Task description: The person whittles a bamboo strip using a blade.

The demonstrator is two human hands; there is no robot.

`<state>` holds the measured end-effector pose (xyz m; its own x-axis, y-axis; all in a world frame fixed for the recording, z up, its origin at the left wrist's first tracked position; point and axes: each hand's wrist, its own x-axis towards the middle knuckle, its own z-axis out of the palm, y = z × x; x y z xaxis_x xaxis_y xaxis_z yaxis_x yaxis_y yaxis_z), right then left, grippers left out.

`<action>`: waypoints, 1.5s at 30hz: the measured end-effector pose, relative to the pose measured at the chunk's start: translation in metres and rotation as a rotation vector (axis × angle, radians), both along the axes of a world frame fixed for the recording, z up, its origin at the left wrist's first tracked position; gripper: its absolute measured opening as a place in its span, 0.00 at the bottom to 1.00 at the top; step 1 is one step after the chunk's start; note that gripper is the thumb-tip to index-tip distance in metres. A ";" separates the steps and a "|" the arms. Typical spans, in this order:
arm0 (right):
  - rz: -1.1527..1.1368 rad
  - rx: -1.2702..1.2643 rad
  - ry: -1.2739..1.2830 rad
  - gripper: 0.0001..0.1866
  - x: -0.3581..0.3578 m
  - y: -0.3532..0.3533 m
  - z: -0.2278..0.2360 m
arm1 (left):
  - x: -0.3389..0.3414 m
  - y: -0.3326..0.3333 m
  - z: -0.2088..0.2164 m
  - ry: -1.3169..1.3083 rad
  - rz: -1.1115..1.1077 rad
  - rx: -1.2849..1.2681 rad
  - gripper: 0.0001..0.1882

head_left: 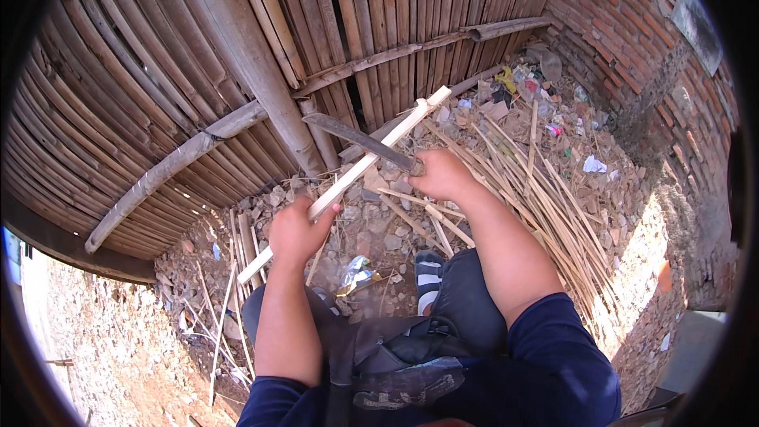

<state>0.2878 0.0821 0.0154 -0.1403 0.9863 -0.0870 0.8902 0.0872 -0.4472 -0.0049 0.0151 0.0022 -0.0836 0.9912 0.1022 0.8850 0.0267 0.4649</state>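
My left hand (296,231) is closed around a pale split bamboo strip (408,125), which slants from beside my left knee up to the far right, with a node near its far end. Closed on the grip of a machete (348,133) is my right hand (444,176); most of the handle is hidden in the fist. The dark blade points to the far left and crosses the strip beyond my left hand. At this angle I cannot tell whether its edge bites into the bamboo.
A bamboo-slat wall (387,8) with a thick post (245,55) stands close ahead. Many cut strips (545,205) lie at the right on rubble, below a brick wall (624,24). Litter (518,83) is scattered at the back. My sandalled foot (428,281) is below the machete.
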 end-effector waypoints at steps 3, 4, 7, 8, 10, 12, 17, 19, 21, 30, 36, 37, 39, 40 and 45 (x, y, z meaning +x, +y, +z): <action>0.147 -0.057 -0.082 0.22 -0.017 -0.007 0.007 | 0.001 -0.001 0.002 -0.016 0.018 -0.041 0.31; 0.173 -0.055 -0.120 0.22 -0.022 -0.009 0.010 | -0.002 -0.001 0.003 -0.009 0.021 -0.042 0.31; 0.140 -0.049 -0.014 0.22 -0.016 -0.008 0.007 | -0.001 -0.001 0.004 0.000 0.006 -0.051 0.31; 0.141 -0.049 -0.017 0.22 -0.012 -0.007 0.009 | 0.000 -0.002 0.006 -0.018 0.003 -0.040 0.31; 0.010 -0.077 0.020 0.22 -0.003 -0.003 0.015 | 0.001 -0.002 0.007 -0.040 0.003 -0.030 0.31; -0.053 -0.066 0.050 0.22 0.011 0.002 0.011 | 0.001 -0.002 0.007 -0.026 -0.001 -0.019 0.31; -0.081 -0.008 0.025 0.22 0.012 0.004 0.006 | -0.001 0.000 0.001 -0.017 0.003 -0.023 0.32; -0.044 -0.050 0.030 0.22 0.003 0.002 0.007 | -0.002 -0.001 -0.001 0.006 0.005 -0.027 0.32; -0.015 -0.090 0.035 0.22 -0.004 0.000 0.006 | -0.001 0.000 -0.002 0.013 0.008 -0.039 0.32; 0.091 -0.083 -0.036 0.23 -0.009 -0.003 0.005 | 0.002 -0.001 0.000 -0.028 -0.029 -0.028 0.31; -0.029 -0.172 -0.001 0.25 -0.001 0.000 0.016 | -0.001 0.002 -0.005 0.001 -0.029 -0.034 0.32; -0.028 -0.173 -0.001 0.25 -0.001 0.001 0.014 | -0.001 0.001 -0.004 0.002 -0.028 -0.035 0.32; 0.021 -0.077 -0.091 0.24 0.000 0.002 0.006 | 0.002 0.001 -0.001 -0.011 -0.021 -0.037 0.30; 0.019 -0.077 -0.091 0.24 0.001 0.003 0.002 | 0.003 0.001 -0.001 -0.011 -0.023 -0.036 0.30; 0.134 -0.094 -0.125 0.23 -0.010 0.002 0.003 | 0.000 0.001 -0.007 0.017 -0.034 -0.011 0.31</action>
<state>0.2780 0.0836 0.0183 -0.2519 0.9463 -0.2027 0.9225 0.1715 -0.3458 -0.0053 0.0157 -0.0050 -0.0480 0.9946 0.0920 0.8931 0.0015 0.4498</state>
